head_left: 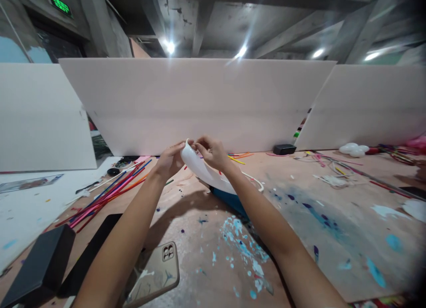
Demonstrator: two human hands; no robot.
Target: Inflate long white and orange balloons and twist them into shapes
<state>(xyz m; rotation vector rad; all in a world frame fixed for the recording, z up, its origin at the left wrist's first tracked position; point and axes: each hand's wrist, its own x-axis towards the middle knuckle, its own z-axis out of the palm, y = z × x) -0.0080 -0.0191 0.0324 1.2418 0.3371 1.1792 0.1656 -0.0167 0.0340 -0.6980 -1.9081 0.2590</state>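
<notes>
Both my hands are raised over the table and pinch the end of a long white balloon [199, 168]. My left hand [171, 159] grips it from the left, fingers closed on its tip. My right hand [211, 152] pinches the same tip from the right. The inflated white tube curves down and right, behind my right forearm. A blue object [229, 199] lies on the table just beneath it, partly hidden by my arm.
A bundle of uninflated long balloons [106, 195] in several colours lies left. A phone [155, 272] and a black box [40, 266] sit near the front left. A small black box [284, 149] and white balloons [354, 149] lie far right. White boards [199, 104] wall the paint-stained table [333, 228].
</notes>
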